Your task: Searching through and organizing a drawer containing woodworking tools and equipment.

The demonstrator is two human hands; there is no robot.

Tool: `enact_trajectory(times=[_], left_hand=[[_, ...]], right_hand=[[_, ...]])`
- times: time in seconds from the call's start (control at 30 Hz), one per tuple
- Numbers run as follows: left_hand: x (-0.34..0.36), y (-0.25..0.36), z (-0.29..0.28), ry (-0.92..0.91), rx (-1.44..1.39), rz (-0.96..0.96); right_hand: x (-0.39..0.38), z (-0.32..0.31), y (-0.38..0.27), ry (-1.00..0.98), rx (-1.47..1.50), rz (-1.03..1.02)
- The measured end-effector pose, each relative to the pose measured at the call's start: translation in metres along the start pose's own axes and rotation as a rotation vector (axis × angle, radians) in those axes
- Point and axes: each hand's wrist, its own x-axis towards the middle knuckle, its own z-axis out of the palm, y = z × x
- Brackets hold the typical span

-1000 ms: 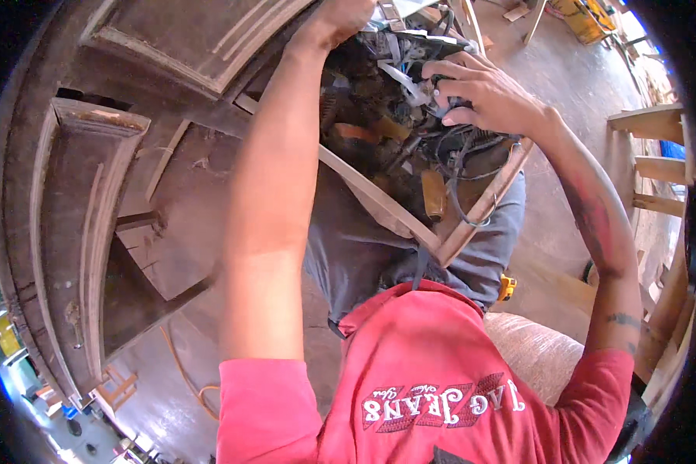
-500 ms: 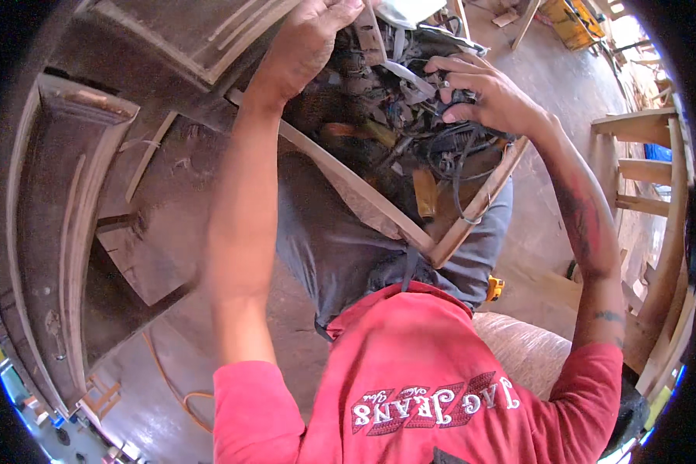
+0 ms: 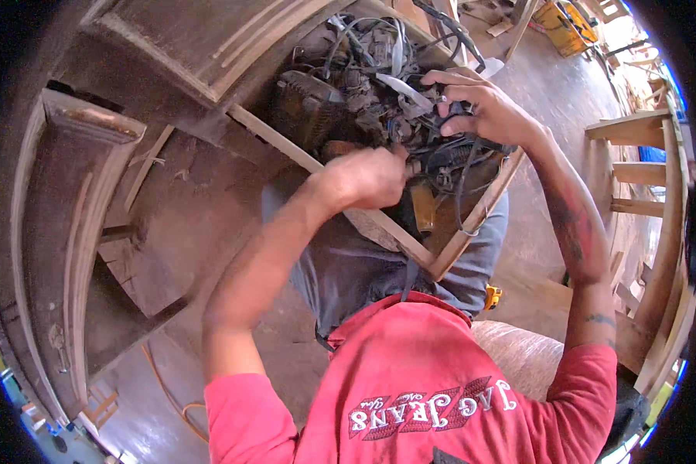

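Observation:
A wooden-framed box rests across my lap, filled with a jumble of dark machine parts, cables and grimy scraps. My left hand reaches over its near left side into the parts, with its fingers curled in; what they pinch, if anything, is hidden. On the right of the pile, my right hand curves its fingers around something dark that I cannot make out. A pale strip lies between the hands on top of the pile. An amber-coloured piece sits in the near corner.
Dark wooden panels with raised mouldings stand at the left. A yellow crate is on the floor at the far right, and a wooden rack stands to the right. An orange cord runs along the floor at the lower left.
My left hand has come down from the far end of the box, where it held a flat strip, into the parts nearer me. More of the pile shows; my right hand stays nearly in place.

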Motion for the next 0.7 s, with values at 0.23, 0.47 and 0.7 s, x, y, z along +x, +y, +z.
enact_trajectory(times=[0.23,0.47,0.7], left_hand=[[0.028,-0.011,0.02,0.034,0.18,0.408],[0.072,-0.039,-0.002,-0.02,0.191,0.082],[0.062,-0.046,0.027,-0.12,0.211,0.222]], right_hand=[[-0.005,0.003,0.009,0.045,0.111,0.057],[0.0,0.009,0.015,0.077,0.124,0.029],[-0.009,0.004,0.014,0.1,0.145,0.037]])
